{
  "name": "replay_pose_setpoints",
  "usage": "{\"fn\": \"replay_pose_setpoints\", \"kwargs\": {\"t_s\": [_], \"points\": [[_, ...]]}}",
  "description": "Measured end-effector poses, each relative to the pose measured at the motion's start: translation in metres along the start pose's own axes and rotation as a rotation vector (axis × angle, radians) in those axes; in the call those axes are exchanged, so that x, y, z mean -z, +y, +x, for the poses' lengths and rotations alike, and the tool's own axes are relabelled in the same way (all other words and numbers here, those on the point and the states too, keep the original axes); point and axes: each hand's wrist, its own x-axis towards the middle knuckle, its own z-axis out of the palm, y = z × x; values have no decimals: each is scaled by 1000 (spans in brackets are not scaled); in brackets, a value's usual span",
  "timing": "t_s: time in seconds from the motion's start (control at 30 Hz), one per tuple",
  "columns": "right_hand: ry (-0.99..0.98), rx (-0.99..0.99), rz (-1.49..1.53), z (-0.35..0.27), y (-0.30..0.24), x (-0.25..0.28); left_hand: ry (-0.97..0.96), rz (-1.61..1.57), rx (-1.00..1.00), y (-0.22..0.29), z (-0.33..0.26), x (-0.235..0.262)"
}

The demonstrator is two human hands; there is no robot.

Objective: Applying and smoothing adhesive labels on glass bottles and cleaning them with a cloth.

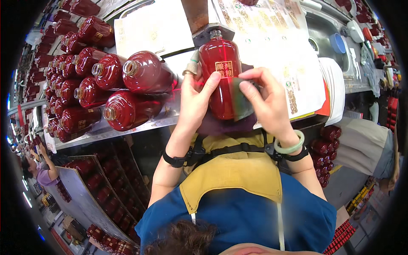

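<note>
A dark red glass bottle (221, 97) with a gold label lies in front of me, its uncapped neck pointing away against a dark angular rest (214, 32). My left hand (196, 91) grips the bottle's left side, thumb on the glass beside the label. A pale wrap covers one of its fingertips. My right hand (270, 100) pinches a dark green flat piece (242, 100) against the bottle's right side. Motion blurs this piece, so its exact kind does not show. Purple cloth (223, 126) shows under the bottle's near end.
Many uncapped red bottles (142, 72) crowd the bench on the left. Printed label sheets (272, 25) and plain white paper (153, 32) cover the far bench. At right are a metal sink (323, 34) and a blue cup (337, 43). Bottle racks (108, 182) stand below, near another person (40, 168).
</note>
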Motion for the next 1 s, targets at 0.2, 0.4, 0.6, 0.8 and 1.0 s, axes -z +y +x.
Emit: {"fn": "replay_pose_setpoints", "kwargs": {"t_s": [0.2,0.4,0.6,0.8,1.0], "points": [[37,76,-112,-3,10,-6,2,2,4,0,-1,0],[42,59,-140,-4,7,-6,19,10,14,-1,-3,0],[49,121,-191,-3,6,-7,11,-4,5,-1,-2,0],[48,180,-299,-1,0,-8,17,3,18,-3,-1,0],[29,172,-366,-2,-3,-6,0,26,-23,-5,0,1]]}}
